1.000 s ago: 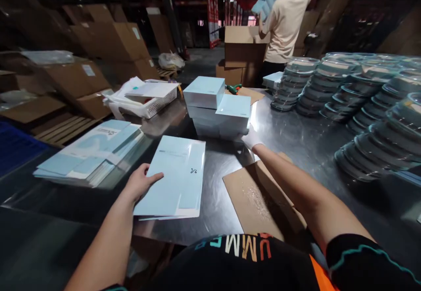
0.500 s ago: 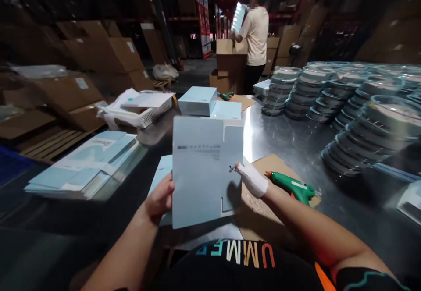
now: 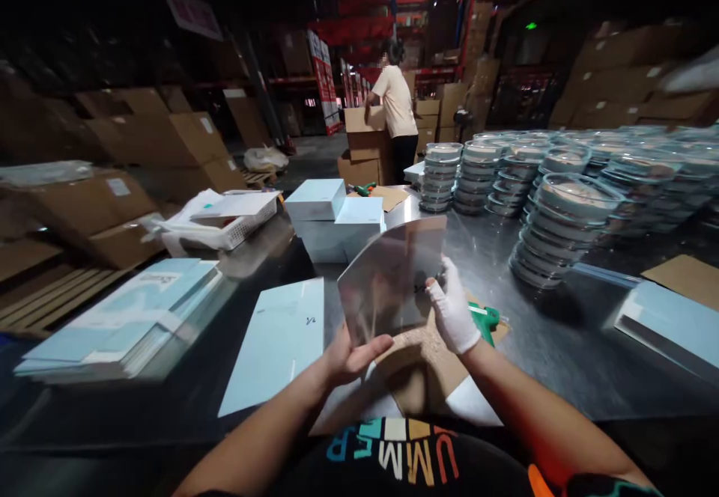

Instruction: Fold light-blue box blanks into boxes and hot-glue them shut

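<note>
Steel table (image 3: 505,257) under flat cartons (image 3: 278,340), boxes (image 3: 331,216), stacked lids (image 3: 562,220).

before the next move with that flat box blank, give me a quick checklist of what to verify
1. Both hands on the blank: ok. The left hand grips its lower edge and the gloved right hand its right edge, holding the box blank up off the table.
2. Glue gun within reach: ok. The green glue gun lies on the cardboard sheet just right of the right hand.
3. Next blank ready: ok. A flat blank lies on the table to the left.
4. Blank's folds and print: cannot tell, it is blurred.
5. Nearby stacks of lidded trays: ok, they stand apart from the hands.
</note>
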`<state>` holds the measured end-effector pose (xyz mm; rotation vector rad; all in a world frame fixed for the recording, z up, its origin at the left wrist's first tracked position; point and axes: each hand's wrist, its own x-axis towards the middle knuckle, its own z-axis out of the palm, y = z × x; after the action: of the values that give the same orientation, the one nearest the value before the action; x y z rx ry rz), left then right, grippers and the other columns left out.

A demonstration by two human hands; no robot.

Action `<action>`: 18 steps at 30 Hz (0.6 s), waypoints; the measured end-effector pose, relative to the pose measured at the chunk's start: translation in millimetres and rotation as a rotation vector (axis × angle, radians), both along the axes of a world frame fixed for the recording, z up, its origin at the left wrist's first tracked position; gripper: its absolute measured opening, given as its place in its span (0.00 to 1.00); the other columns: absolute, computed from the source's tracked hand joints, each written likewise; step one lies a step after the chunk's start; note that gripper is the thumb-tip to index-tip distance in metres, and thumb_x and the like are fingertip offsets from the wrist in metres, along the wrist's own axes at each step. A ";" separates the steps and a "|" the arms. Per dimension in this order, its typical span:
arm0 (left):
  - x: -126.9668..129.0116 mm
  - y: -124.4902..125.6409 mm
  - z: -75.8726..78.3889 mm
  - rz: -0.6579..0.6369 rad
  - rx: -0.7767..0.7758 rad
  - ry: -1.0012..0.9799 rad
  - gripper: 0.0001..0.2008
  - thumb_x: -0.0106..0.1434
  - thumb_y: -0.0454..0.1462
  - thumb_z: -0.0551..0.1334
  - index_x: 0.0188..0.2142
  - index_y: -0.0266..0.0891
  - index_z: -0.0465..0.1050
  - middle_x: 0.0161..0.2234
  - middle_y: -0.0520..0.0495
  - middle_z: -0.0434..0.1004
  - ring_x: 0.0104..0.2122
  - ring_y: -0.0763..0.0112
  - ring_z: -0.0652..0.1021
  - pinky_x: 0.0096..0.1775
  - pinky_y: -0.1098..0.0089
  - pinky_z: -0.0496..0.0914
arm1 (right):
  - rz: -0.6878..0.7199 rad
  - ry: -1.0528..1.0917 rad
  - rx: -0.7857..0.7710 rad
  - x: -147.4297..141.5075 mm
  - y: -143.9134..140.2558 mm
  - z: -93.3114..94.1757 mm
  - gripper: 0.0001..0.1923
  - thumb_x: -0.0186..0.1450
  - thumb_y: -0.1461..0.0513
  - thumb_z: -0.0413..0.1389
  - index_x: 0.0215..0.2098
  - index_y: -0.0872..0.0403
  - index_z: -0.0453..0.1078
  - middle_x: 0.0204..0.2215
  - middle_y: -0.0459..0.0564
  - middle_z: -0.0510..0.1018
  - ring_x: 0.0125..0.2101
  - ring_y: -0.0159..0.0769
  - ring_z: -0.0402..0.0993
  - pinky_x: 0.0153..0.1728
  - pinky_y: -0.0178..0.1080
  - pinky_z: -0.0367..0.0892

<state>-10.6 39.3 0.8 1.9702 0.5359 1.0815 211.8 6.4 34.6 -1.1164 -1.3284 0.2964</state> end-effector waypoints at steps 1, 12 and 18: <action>-3.6 -1.2 5.0 -0.001 0.033 0.019 0.26 0.73 0.57 0.65 0.56 0.39 0.81 0.47 0.38 0.88 0.49 0.54 0.86 0.56 0.55 0.82 | -0.151 -0.067 0.078 8.9 -3.3 2.4 0.37 0.76 0.44 0.56 0.77 0.48 0.59 0.65 0.60 0.76 0.61 0.52 0.78 0.67 0.58 0.72; -55.1 -8.1 68.8 -0.287 0.323 0.278 0.20 0.75 0.43 0.65 0.64 0.57 0.82 0.54 0.42 0.90 0.51 0.50 0.89 0.54 0.56 0.84 | -0.266 -0.645 0.499 34.1 -72.9 64.5 0.19 0.70 0.67 0.56 0.55 0.44 0.75 0.46 0.53 0.81 0.47 0.48 0.80 0.50 0.53 0.75; -95.0 8.2 59.9 -0.031 0.480 0.164 0.18 0.75 0.41 0.65 0.61 0.57 0.84 0.49 0.44 0.92 0.43 0.53 0.91 0.46 0.61 0.86 | 0.391 -0.613 0.149 44.5 -86.5 73.7 0.19 0.80 0.55 0.46 0.53 0.47 0.79 0.43 0.54 0.86 0.45 0.47 0.83 0.50 0.52 0.78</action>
<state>-105.6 47.5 60.8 2.4923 0.3495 1.1083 256.2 -80.0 108.3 -0.8400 -2.0854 0.1343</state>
